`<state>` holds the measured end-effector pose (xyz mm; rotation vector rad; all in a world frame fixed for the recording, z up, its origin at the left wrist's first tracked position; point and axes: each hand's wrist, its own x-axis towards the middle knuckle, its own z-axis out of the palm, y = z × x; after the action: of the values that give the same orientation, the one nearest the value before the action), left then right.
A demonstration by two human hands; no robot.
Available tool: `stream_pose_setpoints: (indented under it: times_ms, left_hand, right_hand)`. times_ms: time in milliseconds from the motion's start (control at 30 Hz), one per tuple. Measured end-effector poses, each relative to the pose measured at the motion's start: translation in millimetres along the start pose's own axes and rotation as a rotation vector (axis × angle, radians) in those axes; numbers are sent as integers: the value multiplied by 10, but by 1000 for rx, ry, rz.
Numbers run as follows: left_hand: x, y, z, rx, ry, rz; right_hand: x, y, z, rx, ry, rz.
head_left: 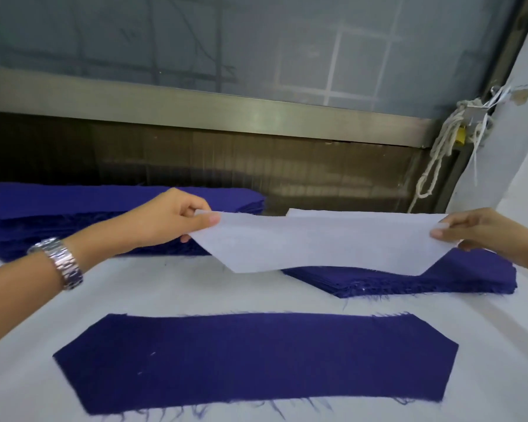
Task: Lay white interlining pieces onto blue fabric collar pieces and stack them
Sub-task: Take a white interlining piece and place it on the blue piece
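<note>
Person's left hand (171, 217) pinches the left end of a white interlining piece (326, 242), thumb on top and the other fingers curled under the edge. The right hand (482, 229) pinches the opposite end the same way, thumb over, fingers below. The piece is stretched between the two hands, lifted off the table (165, 287), its angled lower edge toward the person. A second white edge (317, 213) shows just behind the held piece; can't tell if it is a separate sheet. Below both hands and nearer the person, a single blue collar piece (256, 357) lies flat on the table, apart from the held piece, with frayed threads along its edges. A thick blue stack (73, 214) sits under and behind the left hand. A thinner blue stack (439, 278) lies under the right hand, partly covered by the interlining. Wristwatch (58, 263) on the left wrist. Knotted rope (439, 153) hangs beyond the right hand.
</note>
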<state>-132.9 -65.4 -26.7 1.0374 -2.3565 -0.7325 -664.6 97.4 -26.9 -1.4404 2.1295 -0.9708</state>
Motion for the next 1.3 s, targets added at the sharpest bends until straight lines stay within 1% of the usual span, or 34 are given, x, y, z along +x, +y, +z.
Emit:
stream_pose_setpoints:
  times_ms: [133, 267, 433, 500, 667, 867, 1100, 1300]
  left_hand:
    - [-442, -212, -141, -75, -118, -91]
    - [-819, -400, -284, -91, -263, -131]
    - [-1129, -601, -416, -147, -363, -242]
    - [-1221, -661, -428, -157, -383, -274]
    - [-1330, -716, -339, -106, -421, -300]
    - [-1283, -745, -272, -93, -381, -311]
    - [-1269, -847, -173, 11, -255, -365]
    - [-1253, -807, -136, 41, -223, -375]
  right_hand:
    - [-129, -60, 279, 92, -184, 18]
    - [-260, -183, 424, 4, -428, 29]
    - [-398, -230, 538, -20, -689, 8]
    - [-439, -236, 595, -51, -761, -6]
    - [-530, -288, 710, -109, -868, -9]
    - [-568, -241, 748, -131, -858, 0]
    - [-579, -193, 747, -144, -834, 8]
    - [-599, -210, 750, -204, -777, 10]
